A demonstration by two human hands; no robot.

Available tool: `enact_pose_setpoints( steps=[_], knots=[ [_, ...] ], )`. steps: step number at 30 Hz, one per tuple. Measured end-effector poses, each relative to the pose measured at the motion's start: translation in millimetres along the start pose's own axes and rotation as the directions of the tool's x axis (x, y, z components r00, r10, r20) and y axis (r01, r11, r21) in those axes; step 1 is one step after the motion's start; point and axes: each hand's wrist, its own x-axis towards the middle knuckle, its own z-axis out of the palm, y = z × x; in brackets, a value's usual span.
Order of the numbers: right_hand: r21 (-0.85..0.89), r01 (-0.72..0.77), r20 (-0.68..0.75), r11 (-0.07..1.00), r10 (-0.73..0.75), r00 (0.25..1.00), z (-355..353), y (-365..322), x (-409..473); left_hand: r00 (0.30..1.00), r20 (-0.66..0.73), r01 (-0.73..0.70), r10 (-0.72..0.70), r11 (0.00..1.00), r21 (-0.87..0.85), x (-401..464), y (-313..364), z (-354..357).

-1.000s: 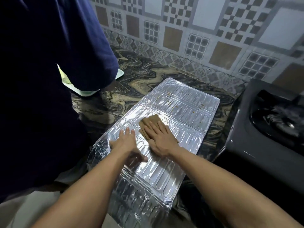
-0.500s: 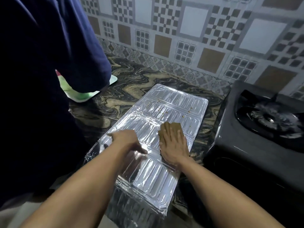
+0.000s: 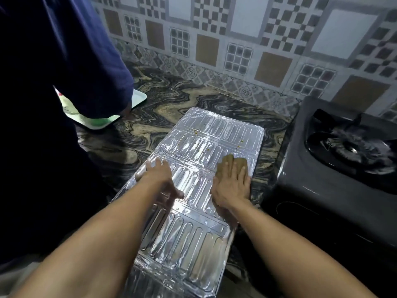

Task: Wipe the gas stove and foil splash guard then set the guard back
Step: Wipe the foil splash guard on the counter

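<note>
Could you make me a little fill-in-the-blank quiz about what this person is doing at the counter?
1. The right hand presses a brown ____ flat.
2. The foil splash guard lies flat on the ____.
3. The gas stove sits to the guard's ____.
4. The left hand rests on the ____.

Missing: cloth; counter; right; guard

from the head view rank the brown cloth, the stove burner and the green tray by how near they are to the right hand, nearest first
1. brown cloth: directly under the right hand on the foil splash guard.
2. stove burner: off to the right, on the gas stove.
3. green tray: far left, partly behind a dark blue sleeve.
</note>
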Motion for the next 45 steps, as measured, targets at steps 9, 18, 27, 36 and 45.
enact_pose_setpoints(
  steps=[9, 18, 27, 36, 45],
  knots=[
    [0.019, -0.067, 0.022, 0.998, 0.067, 0.998, -15, 1, 51, 1.000, -0.005, 0.000, 0.000, 1.000, 0.013, 3, -2, 3],
    [-0.009, 0.360, -0.036, 0.933, -0.360, 0.932, 1, -5, 42, 1.000, 0.021, 0.008, -0.008, 1.000, 0.014, 4, 3, -1],
    [-0.014, 0.503, -0.012, 0.864, -0.503, 0.864, 6, -45, 37, 1.000, -0.010, -0.004, 0.004, 1.000, 0.027, -4, 1, -2],
    [0.080, 0.415, -0.069, 0.906, -0.411, 0.909, -10, -53, 90, 0.999, -0.033, -0.039, 0.040, 0.999, 0.019, -5, -4, 0],
    [0.065, 0.722, -0.058, 0.688, -0.720, 0.691, -1, -84, 79, 0.999, -0.043, -0.011, 0.011, 1.000, 0.004, -4, -4, 1]
  ],
)
